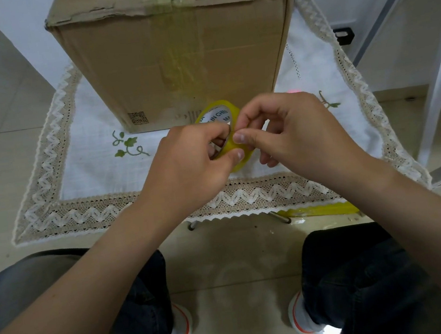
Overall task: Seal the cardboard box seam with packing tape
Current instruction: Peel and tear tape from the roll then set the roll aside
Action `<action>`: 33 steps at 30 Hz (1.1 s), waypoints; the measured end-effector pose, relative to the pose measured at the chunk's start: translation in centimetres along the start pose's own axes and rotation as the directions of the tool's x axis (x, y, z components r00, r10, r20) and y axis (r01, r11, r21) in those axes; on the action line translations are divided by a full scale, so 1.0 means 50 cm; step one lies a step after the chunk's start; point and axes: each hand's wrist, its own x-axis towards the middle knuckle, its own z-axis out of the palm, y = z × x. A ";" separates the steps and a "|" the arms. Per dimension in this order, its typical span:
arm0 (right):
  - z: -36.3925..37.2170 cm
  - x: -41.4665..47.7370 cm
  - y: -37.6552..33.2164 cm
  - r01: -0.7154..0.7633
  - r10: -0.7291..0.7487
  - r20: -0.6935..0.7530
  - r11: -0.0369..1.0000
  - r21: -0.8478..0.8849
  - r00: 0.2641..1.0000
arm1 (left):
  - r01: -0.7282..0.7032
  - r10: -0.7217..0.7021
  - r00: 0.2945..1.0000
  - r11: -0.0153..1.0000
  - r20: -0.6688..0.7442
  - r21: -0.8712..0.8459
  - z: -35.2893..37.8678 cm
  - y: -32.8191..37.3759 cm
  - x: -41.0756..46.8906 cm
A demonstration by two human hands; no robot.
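The yellowish roll of clear packing tape [221, 127] is held above the white lace-edged tablecloth [89, 178], just in front of the tall brown cardboard box [171, 61]; the left hand [188, 165] grips the roll, fingers through its core, thumb on the outer face; the right hand [293, 134] pinches at the roll's edge with thumb and forefinger; old tape runs down the box's front.

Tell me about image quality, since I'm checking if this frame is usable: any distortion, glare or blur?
Head view: wide-angle bending curves the cloth's lace edge and the box; soft glare on the floor between the knees; both hands and the tape roll fairly sharp.
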 end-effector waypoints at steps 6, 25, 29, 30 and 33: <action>-0.001 0.000 0.000 -0.012 0.015 -0.077 0.999 0.041 0.997 | 0.022 -0.022 1.000 0.998 0.006 -0.063 0.000 -0.001 0.004; -0.005 0.002 0.014 0.098 -0.101 -0.030 0.990 -0.102 0.994 | 0.031 -0.028 0.999 0.996 0.026 -0.085 -0.002 -0.002 0.004; 0.000 -0.001 0.016 0.155 -0.177 -0.151 0.977 -0.145 0.972 | 0.051 -0.052 0.999 0.989 0.001 -0.137 -0.006 0.000 0.007; 0.001 0.000 0.016 0.178 -0.203 -0.163 0.972 -0.153 0.966 | 0.057 -0.057 0.998 0.986 0.002 -0.155 -0.007 0.000 0.007; 0.002 0.001 0.015 0.258 -0.287 -0.147 0.948 -0.188 0.946 | 0.077 -0.074 0.997 0.974 0.020 -0.212 -0.008 -0.001 0.006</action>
